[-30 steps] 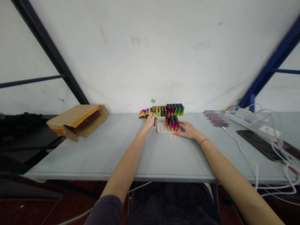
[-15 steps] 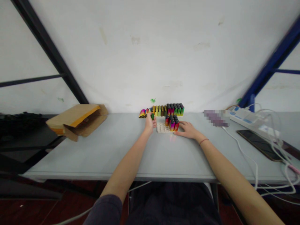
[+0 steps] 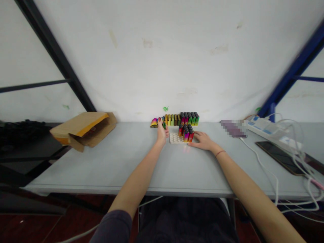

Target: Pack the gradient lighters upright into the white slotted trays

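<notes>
A white tray with round holes lies on the table, its left part showing bare holes. Several lighters with black tops and red, purple and orange bodies stand upright in its right part. My right hand grips the tray's right end, the thumb at the near corner and the fingers along the side. To the left of the tray, my left hand is closed around a green lighter, mostly hidden by the fingers. Just behind this hand, several colourful lighters lie flat.
Rows of upright yellow lighters and pink and green lighters stand by the wall. An open cardboard box sits at the left. At the right are a phone, a power strip and tangled white cables.
Both hands stay almost in place. The green lighter in my left hand has tilted slightly, and the view has shifted a little.
</notes>
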`<state>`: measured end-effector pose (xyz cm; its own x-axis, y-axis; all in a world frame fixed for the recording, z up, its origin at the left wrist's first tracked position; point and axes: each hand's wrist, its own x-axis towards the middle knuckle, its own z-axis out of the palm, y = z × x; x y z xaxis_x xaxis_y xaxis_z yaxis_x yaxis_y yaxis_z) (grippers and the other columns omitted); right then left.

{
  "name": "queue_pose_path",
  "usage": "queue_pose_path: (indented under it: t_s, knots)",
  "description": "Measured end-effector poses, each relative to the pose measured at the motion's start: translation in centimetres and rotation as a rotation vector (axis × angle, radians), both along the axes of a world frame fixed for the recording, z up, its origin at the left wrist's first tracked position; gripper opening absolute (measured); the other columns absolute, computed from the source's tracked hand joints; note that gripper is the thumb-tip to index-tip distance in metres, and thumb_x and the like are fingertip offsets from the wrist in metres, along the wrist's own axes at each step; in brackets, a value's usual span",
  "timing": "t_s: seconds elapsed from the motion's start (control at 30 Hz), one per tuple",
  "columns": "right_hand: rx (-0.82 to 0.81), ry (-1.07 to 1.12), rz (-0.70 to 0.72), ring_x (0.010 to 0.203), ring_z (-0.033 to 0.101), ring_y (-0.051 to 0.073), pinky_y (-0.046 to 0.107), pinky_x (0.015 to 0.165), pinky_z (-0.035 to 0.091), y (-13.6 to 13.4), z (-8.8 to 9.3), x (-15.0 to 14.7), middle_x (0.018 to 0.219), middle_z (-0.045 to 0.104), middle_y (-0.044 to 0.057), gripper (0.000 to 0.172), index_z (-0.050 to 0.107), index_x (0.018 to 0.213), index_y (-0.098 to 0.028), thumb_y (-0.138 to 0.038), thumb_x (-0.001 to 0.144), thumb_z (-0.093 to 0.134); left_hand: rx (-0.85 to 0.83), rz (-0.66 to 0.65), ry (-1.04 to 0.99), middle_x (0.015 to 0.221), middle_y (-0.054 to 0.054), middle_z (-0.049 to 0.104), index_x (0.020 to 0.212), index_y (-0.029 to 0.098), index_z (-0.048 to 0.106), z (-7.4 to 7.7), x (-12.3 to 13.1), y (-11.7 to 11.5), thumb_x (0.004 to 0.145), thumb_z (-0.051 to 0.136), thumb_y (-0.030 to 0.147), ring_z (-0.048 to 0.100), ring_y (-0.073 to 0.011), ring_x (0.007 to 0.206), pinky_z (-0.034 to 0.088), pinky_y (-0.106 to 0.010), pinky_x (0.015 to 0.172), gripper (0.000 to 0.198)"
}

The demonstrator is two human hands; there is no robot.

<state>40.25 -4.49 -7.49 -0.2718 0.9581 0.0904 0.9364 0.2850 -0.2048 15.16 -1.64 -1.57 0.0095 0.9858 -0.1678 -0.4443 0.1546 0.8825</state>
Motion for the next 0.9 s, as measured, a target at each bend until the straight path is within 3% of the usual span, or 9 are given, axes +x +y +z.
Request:
queue_pose_path:
  t_s: [0.3,0.5,0.63,0.73,0.83,0.9]
  knots:
    - [0.007,0.0,0.004,0.147,0.047,0.041,0.052,0.123,0.035,0.05,-0.09,0.13,0.16,0.052,0.019,0.087,0.061,0.149,-0.018,-0.081,0.091,0.056,0.014,-0.002,0.078,0.045,0.008,0.022,0.065,0.024,0.033,-0.19,-0.07,0.31,0.104,0.028,0.05,0.014,-0.0073,0.036,0.011,-0.02,0.039,0.047]
    - [0.007,0.005,0.002,0.148,0.046,0.041,0.051,0.123,0.034,-0.05,-0.04,0.05,0.159,0.053,0.018,0.085,0.061,0.149,-0.019,-0.08,0.091,0.058,0.068,-0.066,0.059,0.048,0.009,0.027,0.07,0.023,0.04,-0.09,0.1,0.48,0.099,0.042,0.067,0.02,-0.0066,0.038,0.016,-0.019,0.04,0.052]
    - [0.008,0.006,0.001,0.148,0.046,0.041,0.052,0.123,0.034,-0.09,0.02,0.02,0.16,0.053,0.018,0.085,0.06,0.15,-0.019,-0.08,0.091,0.056,0.238,-0.107,0.175,0.056,0.008,0.044,0.081,0.022,0.048,-0.35,0.55,0.59,0.095,0.06,0.055,0.038,-0.0084,0.045,0.032,-0.019,0.046,0.037]
    - [0.016,0.007,0.004,0.147,0.047,0.041,0.053,0.123,0.035,-0.04,-0.06,0.04,0.159,0.053,0.019,0.087,0.06,0.15,-0.017,-0.081,0.091,0.056,0.453,-0.107,0.337,0.071,0.001,0.062,0.082,0.021,0.057,-0.75,0.72,0.45,0.09,0.071,0.041,0.059,-0.0132,0.069,0.048,-0.021,0.064,0.025]
    - [0.024,0.008,0.003,0.147,0.047,0.04,0.053,0.122,0.035,0.02,-0.17,0.05,0.159,0.054,0.018,0.087,0.06,0.15,-0.018,-0.081,0.09,0.056,0.604,-0.115,0.487,0.09,-0.006,0.071,0.083,0.019,0.07,-0.93,0.59,0.29,0.082,0.079,0.03,0.065,-0.0197,0.093,0.051,-0.025,0.077,0.014]
    - [0.026,0.004,0.002,0.147,0.048,0.04,0.053,0.123,0.035,0.02,-0.2,0.05,0.159,0.054,0.018,0.086,0.06,0.15,-0.019,-0.081,0.091,0.057,0.631,-0.142,0.542,0.094,-0.007,0.072,0.088,0.019,0.076,-0.95,0.44,0.26,0.079,0.08,0.025,0.065,-0.0203,0.092,0.051,-0.026,0.079,0.011]
